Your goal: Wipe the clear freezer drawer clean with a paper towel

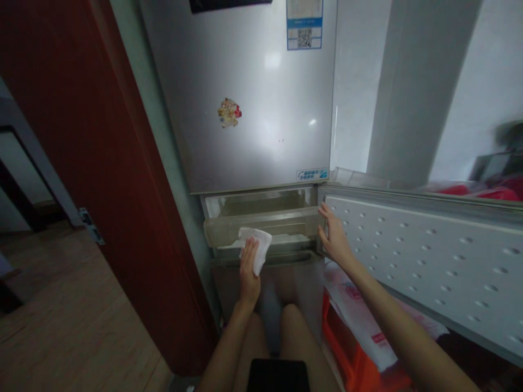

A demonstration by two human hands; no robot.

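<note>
My left hand [249, 272] holds a white cloth [265, 247] against the front of a pulled-out, cloudy plastic drawer [220, 231]. The fingers lie over the cloth, which sticks out past them at the top and right. My right hand [335, 237] grips the drawer's right end, fingers near its top corner and thumb lower on the front. This drawer belongs to the lower compartment of a silver refrigerator [253, 147]. To the right, the compartment's door [408, 239] stands open, its white dimpled inner face showing.
Below the drawer is a closed silver panel [294, 283]. An orange plastic stool or rack [341, 348] and white plastic bags [363, 321] sit under the open door. A dark red door frame [134, 218] rises at the left. My knees [292, 321] are close to the lower panel.
</note>
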